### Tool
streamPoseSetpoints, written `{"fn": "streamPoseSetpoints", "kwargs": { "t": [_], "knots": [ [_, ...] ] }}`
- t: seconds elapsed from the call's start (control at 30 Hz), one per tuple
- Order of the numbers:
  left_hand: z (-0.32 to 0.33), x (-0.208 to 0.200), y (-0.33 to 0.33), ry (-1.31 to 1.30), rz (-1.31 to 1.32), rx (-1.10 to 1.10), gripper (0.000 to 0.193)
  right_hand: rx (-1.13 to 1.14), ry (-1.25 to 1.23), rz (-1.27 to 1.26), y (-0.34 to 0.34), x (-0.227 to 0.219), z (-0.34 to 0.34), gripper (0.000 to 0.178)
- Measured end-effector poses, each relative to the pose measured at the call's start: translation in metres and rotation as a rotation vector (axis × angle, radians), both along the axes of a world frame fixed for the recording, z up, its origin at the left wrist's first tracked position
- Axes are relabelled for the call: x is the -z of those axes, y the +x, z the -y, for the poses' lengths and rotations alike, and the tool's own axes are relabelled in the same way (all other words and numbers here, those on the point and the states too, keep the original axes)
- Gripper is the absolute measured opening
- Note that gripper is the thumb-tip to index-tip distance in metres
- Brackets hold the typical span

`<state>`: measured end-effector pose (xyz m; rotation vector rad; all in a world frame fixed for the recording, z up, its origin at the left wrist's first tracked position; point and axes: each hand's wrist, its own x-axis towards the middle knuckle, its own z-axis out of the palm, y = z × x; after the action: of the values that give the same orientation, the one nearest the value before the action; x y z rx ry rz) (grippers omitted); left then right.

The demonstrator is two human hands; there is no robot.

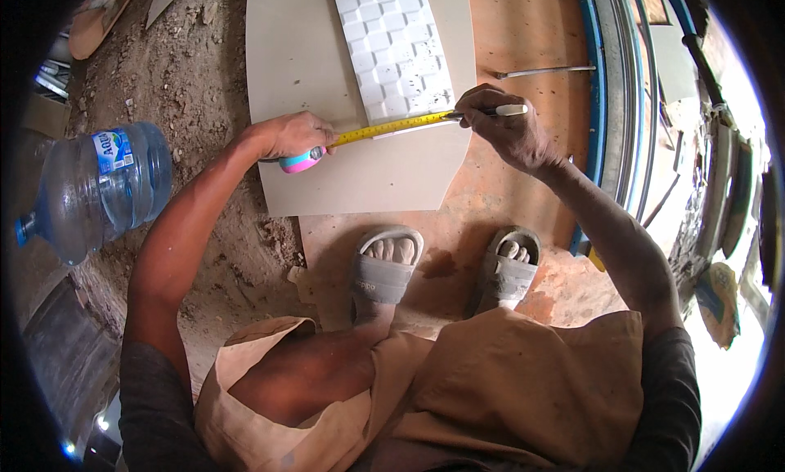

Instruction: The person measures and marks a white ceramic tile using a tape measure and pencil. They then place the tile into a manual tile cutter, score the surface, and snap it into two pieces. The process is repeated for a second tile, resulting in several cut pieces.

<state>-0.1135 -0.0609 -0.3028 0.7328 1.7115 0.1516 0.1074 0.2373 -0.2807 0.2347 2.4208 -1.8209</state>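
Note:
My left hand [296, 137] is closed around a pink and turquoise tape measure [302, 159]. Its yellow blade [392, 128] runs out to the right, across the near end of a white panel [396, 55] with a raised block pattern. At the blade's far right end, my right hand [509, 128] pinches the tip, and a pen with a white end [511, 110] is also held in its fingers. Beneath the panel lies a larger beige sheet [360, 182] with slanted corners at its near edge.
A big blue water bottle [114, 190] lies on its side at the left, on rough dirt [213, 55]. Blue and grey metal bars [605, 104] run along the right. A thin rod [548, 70] rests near them. My sandalled feet [388, 263] stand just before the sheet.

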Motion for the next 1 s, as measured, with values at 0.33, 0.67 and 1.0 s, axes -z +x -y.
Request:
{"fn": "streamPoseSetpoints", "kwargs": {
  "t": [0.33,0.67,1.0],
  "knots": [
    [0.0,0.0,0.0,-0.01,0.004,0.007,0.044,-0.088,0.023,0.002,0.007,0.008,0.013,0.019],
    [0.001,0.003,0.001,-0.018,-0.032,0.044,0.044,-0.099,0.048,-0.136,0.009,0.017,0.023,0.017],
    [0.0,0.001,0.002,-0.012,-0.017,0.02,0.044,-0.15,0.154,-0.242,0.008,0.024,0.024,0.016]
  ]
}}
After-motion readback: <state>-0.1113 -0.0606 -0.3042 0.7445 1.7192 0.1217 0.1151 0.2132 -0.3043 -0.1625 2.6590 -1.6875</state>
